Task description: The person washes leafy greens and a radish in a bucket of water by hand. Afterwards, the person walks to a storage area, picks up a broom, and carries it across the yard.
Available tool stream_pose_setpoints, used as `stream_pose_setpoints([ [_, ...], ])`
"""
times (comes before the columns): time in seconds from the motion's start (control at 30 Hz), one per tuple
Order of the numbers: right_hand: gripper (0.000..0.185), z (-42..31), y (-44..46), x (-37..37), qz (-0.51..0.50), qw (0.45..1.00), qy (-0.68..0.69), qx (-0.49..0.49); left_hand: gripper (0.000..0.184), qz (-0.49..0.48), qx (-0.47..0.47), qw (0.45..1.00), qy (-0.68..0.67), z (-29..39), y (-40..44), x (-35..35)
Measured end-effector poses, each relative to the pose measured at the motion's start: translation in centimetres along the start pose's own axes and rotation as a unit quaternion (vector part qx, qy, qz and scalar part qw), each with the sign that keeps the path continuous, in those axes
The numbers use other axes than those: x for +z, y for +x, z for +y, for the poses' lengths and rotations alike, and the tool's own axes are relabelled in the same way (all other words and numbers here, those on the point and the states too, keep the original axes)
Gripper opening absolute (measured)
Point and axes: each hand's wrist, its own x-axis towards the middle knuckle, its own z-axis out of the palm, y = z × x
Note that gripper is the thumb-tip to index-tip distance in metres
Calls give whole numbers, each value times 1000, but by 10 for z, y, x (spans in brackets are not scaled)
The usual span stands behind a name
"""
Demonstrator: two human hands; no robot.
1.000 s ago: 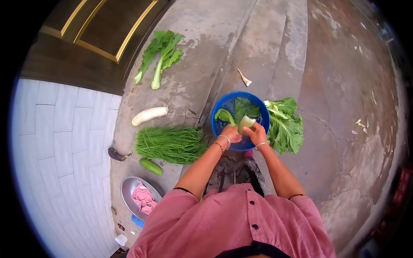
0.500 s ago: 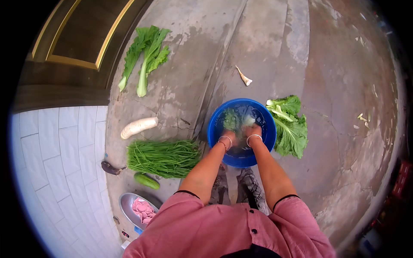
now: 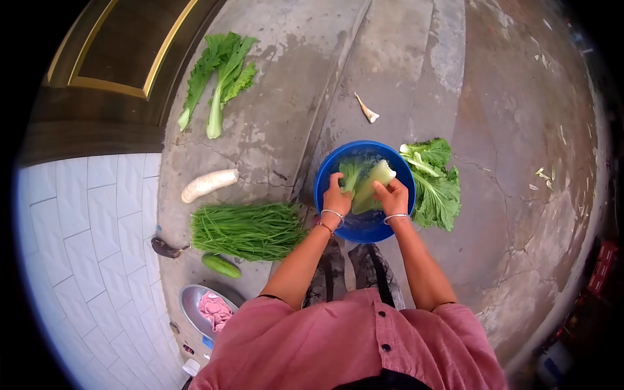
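Note:
A blue basin (image 3: 324,218) of water stands on the concrete in front of my feet. Over it, my left hand (image 3: 336,196) is closed on the leafy part of a green leaf vegetable (image 3: 368,188). My right hand (image 3: 392,197) grips the pale, thick stem end of the same vegetable, which is tilted up to the right. Touching or close beside the basin's right side lie loose leafy greens (image 3: 437,192).
Two leafy stalks (image 3: 221,88) lie at the upper left. Below are a white radish (image 3: 209,185), green chives (image 3: 247,231), a cucumber (image 3: 221,265), an eggplant (image 3: 168,247) and a metal bowl (image 3: 188,305) with pink cloth. A root piece (image 3: 366,108) lies beyond the basin.
Half a second ago both hands were down in the water with the vegetable. Now they have risen, and the pale stem shows above the water between them.

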Motion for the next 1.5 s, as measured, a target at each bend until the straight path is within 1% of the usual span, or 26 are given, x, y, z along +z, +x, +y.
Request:
stream_pose_setpoints([
  [0.07,15,53,2,20,25,999,-4,-27,35,25,107,984,139,-25,20,18],
  [0.1,14,80,7,28,55,987,114,102,36,1,63,990,123,-32,30,25],
  [0.13,13,99,9,37,66,969,172,165,36,3,63,990,123,-32,35,28],
  [0.17,12,118,11,46,84,943,229,227,35,-12,27,990,136,-31,39,30],
  [0.23,14,142,12,62,90,977,106,163,35,-33,-41,986,160,-29,48,37],
  [0.27,15,152,13,69,94,983,65,141,35,-32,-39,986,161,-33,54,41],
  [0.3,16,161,16,75,98,983,4,156,35,-26,-48,987,154,-44,61,48],
  [0.4,17,100,23,66,150,984,-95,31,35,-14,-40,985,169,-51,67,48],
  [0.43,15,93,23,64,128,985,-109,44,34,-21,-28,986,161,-46,62,44],
  [0.5,15,33,22,41,66,993,-72,72,32,-29,-14,988,152,-41,51,34],
  [0.53,15,22,22,35,68,993,-72,71,28,-31,47,993,100,-38,47,28],
  [0.57,17,10,18,28,29,995,-71,61,24,-34,105,993,48,-36,38,22],
  [0.6,18,-2,16,22,-8,996,-69,50,24,-35,107,992,48,-27,30,15],
  [0.63,20,-26,12,14,4,999,-33,-17,20,-69,63,995,-47,-10,21,4],
  [0.67,20,-50,7,6,7,999,-33,-19,17,-102,16,985,-140,6,9,-5],
  [0.73,19,-112,3,-17,-32,996,-38,-78,16,-110,25,966,-234,30,-11,-21],
  [0.8,18,-135,4,-30,-46,993,-23,-106,17,-140,16,946,-293,58,-37,-39],
  [0.87,19,-171,3,-51,-109,990,-43,-81,17,-159,45,937,-307,78,-59,-52],
  [0.93,21,-180,7,-62,-129,986,-52,-95,19,-177,55,932,-311,95,-83,-67],
  [0.97,22,-186,8,-69,-124,981,-82,-122,20,-209,70,911,-348,104,-96,-74],
  [1.03,22,-191,9,-76,-117,984,-59,-124,24,-267,103,874,-393,108,-109,-85],
  [1.07,30,-194,10,-81,-111,985,-38,-123,24,-267,109,874,-391,110,-116,-85],
  [1.13,32,-207,11,-94,-125,984,-45,-116,24,-236,180,898,-324,113,-130,-87],
  [1.23,32,-226,11,-108,-150,978,39,-139,26,-206,234,911,-270,117,-146,-87],
  [1.37,33,-246,11,-126,-201,965,70,-153,28,-137,263,921,-253,122,-152,-83],
  [1.5,28,-263,3,-138,-258,951,55,-160,20,-34,268,941,-205,129,-158,-81],
])
